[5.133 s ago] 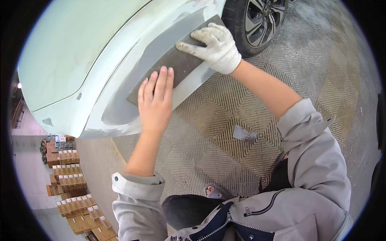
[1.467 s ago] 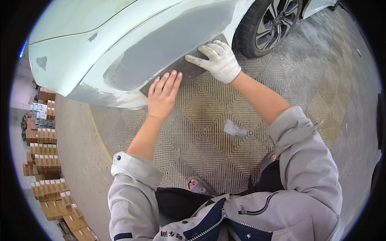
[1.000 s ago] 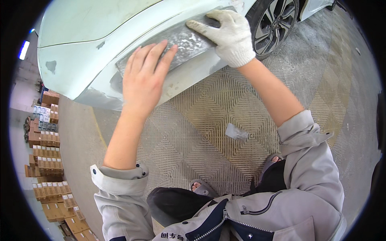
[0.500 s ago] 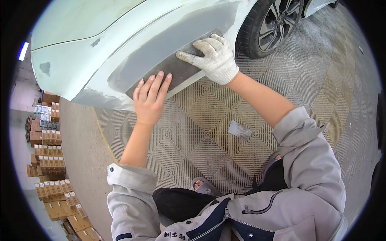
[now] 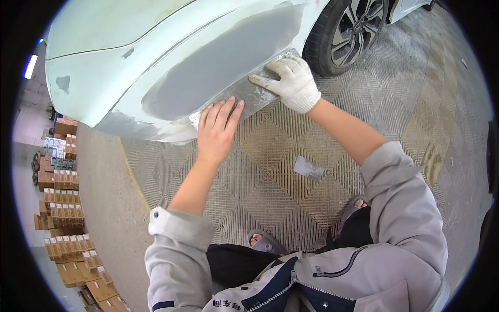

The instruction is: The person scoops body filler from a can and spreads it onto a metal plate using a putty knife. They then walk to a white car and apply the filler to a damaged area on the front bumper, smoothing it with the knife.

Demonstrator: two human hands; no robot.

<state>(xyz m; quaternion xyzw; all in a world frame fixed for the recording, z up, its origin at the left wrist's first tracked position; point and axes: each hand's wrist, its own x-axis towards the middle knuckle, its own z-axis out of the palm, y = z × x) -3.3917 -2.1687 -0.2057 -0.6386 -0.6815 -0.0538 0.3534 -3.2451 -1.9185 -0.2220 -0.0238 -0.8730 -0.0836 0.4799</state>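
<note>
A long, flat grey sanding sheet (image 5: 254,99) lies slantwise along the lower edge of the pale car bumper (image 5: 125,112); whitish dust shows on its surface and edges. My bare left hand (image 5: 217,132) holds its left end, fingers laid over the face and thumb hidden. At the other end, below the wheel arch, my right hand (image 5: 293,86) in a white knitted glove grips it with the thumb apart from the fingers. Above the sheet, a smooth grey patch (image 5: 218,65) spreads over the bumper.
Beyond my right hand stands the car wheel (image 5: 353,34). A small clear plastic piece (image 5: 309,168) lies on the ribbed floor tiles (image 5: 270,203) between my arms. Stacked cardboard boxes (image 5: 67,208) line the left side. My sandalled feet are below.
Both hands have slid right and down with the sheet, off the grey patch toward the bumper's lower edge. More of the patch shows, and the sheet's face now looks lighter and dustier.
</note>
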